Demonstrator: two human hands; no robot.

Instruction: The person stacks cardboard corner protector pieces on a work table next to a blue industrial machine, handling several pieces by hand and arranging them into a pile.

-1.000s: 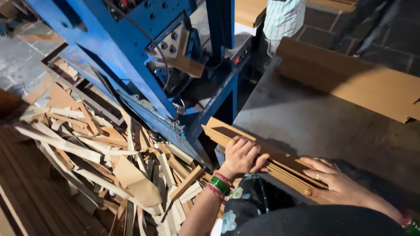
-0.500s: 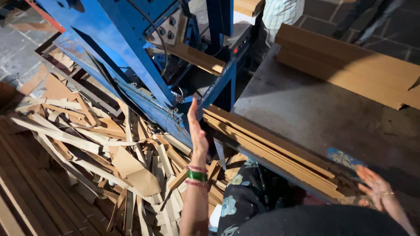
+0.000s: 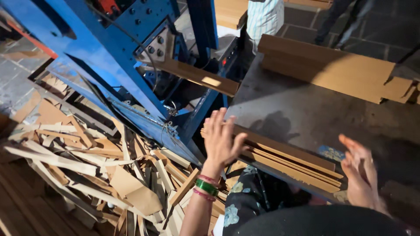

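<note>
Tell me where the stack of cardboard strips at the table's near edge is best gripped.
Probably at its two short ends, one hand each: the cardboard strips lie long, thin and loosely stacked. The left hand already meets the left end; the right hand hovers open near the right.

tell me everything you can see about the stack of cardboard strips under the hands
The strip stack is a bundle of long, narrow, tan cardboard strips lying flat, several layers deep, edges roughly aligned. It rests along the near edge of the grey metal table, running diagonally from upper left to lower right. The left hand, fingers spread, presses against its left end; the right hand is open at its right end, contact unclear. The near side slightly overhangs the table edge.
</note>
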